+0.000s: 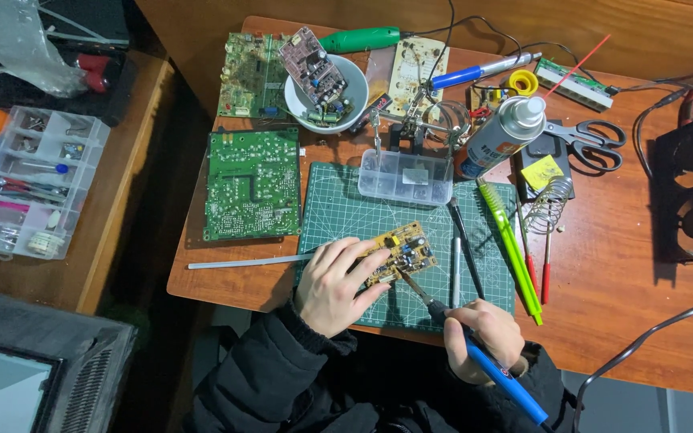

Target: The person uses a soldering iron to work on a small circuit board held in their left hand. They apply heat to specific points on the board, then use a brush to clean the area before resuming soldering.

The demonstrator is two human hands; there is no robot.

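Observation:
A small yellow circuit board (404, 250) lies on the green cutting mat (338, 210). My left hand (336, 282) grips the board's left edge and holds it down. My right hand (483, 337) is closed around a blue-handled soldering iron (507, 377). The iron's metal tip rests at the lower edge of the yellow board. Both arms are in dark puffy sleeves.
A large green circuit board (253, 184) lies left of the mat. A clear parts box (405, 177), spray can (501, 135), white bowl of parts (326, 90), scissors (591, 142), coiled iron stand (551, 204) and green and red tools (511, 248) surround the mat. A plastic organiser (30, 180) sits far left.

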